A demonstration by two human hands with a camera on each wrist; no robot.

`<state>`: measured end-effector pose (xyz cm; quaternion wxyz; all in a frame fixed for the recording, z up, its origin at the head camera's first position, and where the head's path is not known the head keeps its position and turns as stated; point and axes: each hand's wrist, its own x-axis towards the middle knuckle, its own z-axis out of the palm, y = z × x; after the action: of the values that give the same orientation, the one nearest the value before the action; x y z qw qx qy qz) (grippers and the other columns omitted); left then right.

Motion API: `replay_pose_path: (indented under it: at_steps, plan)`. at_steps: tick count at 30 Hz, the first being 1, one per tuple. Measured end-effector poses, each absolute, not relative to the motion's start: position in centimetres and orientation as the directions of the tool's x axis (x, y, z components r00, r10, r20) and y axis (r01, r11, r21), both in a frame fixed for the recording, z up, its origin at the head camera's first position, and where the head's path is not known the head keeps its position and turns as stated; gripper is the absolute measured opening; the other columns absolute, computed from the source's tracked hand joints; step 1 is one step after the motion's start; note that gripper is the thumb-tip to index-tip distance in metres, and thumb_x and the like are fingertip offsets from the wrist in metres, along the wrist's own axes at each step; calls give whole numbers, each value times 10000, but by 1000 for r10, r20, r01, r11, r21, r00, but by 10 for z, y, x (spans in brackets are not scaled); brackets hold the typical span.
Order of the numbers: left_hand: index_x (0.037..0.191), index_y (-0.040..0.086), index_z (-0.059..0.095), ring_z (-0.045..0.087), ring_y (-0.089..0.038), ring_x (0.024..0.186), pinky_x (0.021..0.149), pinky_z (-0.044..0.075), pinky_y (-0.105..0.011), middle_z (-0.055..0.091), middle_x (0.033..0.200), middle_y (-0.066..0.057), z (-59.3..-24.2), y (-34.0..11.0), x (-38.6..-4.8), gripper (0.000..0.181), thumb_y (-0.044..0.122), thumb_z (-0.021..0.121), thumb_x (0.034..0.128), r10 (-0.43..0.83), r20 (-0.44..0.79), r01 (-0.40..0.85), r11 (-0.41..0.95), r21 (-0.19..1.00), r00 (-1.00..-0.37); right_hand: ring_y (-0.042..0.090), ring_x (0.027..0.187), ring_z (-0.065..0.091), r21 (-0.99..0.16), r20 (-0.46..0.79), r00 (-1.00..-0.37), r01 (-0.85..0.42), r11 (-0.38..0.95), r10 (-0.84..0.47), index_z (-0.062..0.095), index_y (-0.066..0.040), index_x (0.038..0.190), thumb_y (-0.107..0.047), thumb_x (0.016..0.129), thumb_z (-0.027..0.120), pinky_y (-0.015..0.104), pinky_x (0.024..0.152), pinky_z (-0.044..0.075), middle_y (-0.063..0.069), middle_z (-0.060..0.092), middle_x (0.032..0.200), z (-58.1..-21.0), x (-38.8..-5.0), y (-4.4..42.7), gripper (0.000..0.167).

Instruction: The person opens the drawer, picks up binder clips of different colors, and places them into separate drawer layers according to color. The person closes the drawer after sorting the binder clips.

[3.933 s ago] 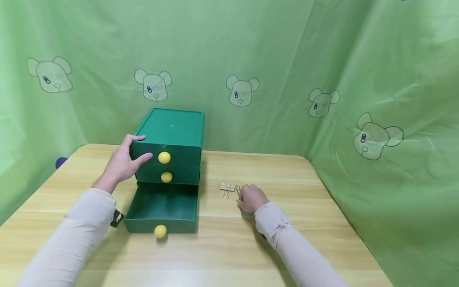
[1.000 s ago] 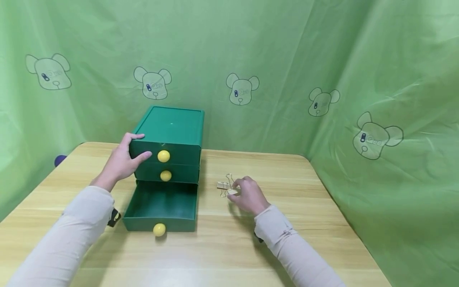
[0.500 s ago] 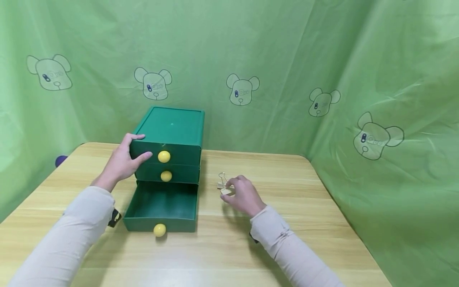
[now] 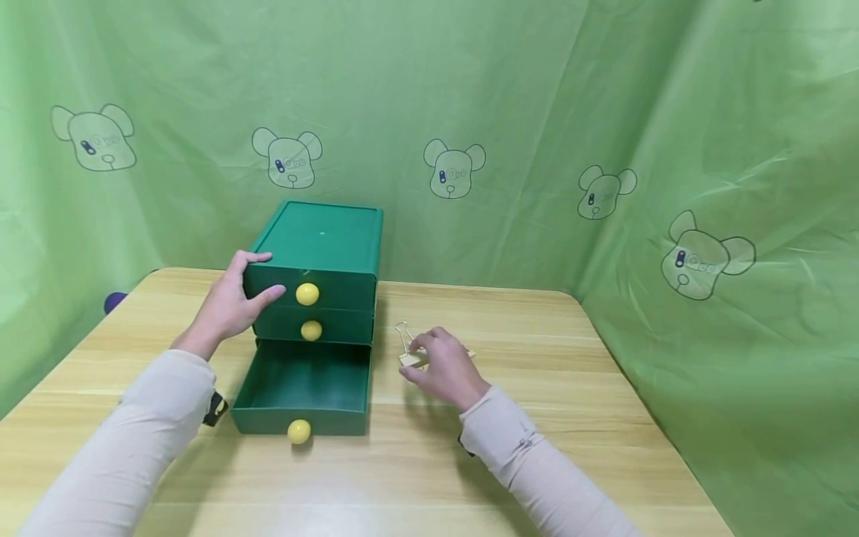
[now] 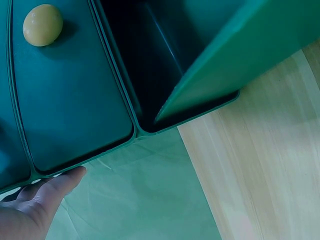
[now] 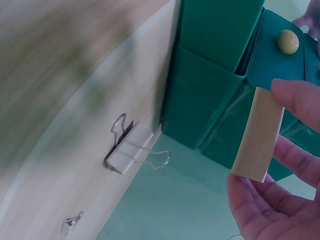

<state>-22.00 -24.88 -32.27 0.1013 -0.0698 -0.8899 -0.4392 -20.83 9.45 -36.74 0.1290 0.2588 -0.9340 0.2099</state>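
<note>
My left hand [image 4: 231, 302] grips the front left corner of a green drawer unit [image 4: 322, 235], thumb across the top drawer's front and a finger on the lid. In the left wrist view, part of that hand [image 5: 37, 202] lies at the unit's side. The bottom drawer [image 4: 305, 421] is pulled out and its visible inside is bare. My right hand [image 4: 443, 365] pinches a cream binder clip [image 4: 414, 359] above the table, right of the drawer. The right wrist view shows this clip [image 6: 257, 135] between thumb and fingers. Another binder clip [image 6: 131, 147] lies on the table.
A further clip [image 6: 72, 225] lies farther off in the right wrist view. Yellow round knobs [image 4: 307, 294] stick out from the drawer fronts. Green curtain [image 4: 523, 149] hangs behind and right of the wooden table [image 4: 570, 447].
My right hand has picked up a binder clip and moved left with it toward the drawer unit. The left hand keeps its place on the unit's corner.
</note>
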Motion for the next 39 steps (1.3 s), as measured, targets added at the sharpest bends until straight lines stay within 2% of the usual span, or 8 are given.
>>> replay_pose_path:
  at_steps: [15,21,27,39]
  plan:
    - [1499,124,232,454,-493,1162,980,388,-624,343,1397,-330,-320,-248,-220,687,354,598,965,40,242,217,598,772,-970,220,873,616,-310,360,-793,-598,739,-491,701,-66,933,-274,780,820,341,794,538,95,636,994,-361,-199,83,285]
    - [1501,125,232,448,-496,1169,977,389,-626,339,1403,-327,-319,-248,-220,687,353,598,966,40,245,220,597,771,-969,219,881,614,-314,341,-786,-612,726,-515,698,-60,958,-275,794,810,338,794,536,83,634,992,-360,-198,79,293]
    - [1501,127,231,439,-500,1180,978,385,-631,331,1411,-326,-320,-248,-219,687,350,600,966,37,243,217,595,774,-969,190,821,584,-316,322,-780,-623,716,-537,699,-61,978,-281,798,807,315,741,529,70,623,964,-361,-198,74,304]
    - [1501,121,231,441,-496,1176,979,385,-629,335,1407,-325,-322,-248,-220,687,350,597,967,40,252,226,592,774,-967,201,860,587,-335,273,-773,-635,696,-573,695,-60,983,-287,805,798,340,770,521,74,626,987,-365,-193,68,307]
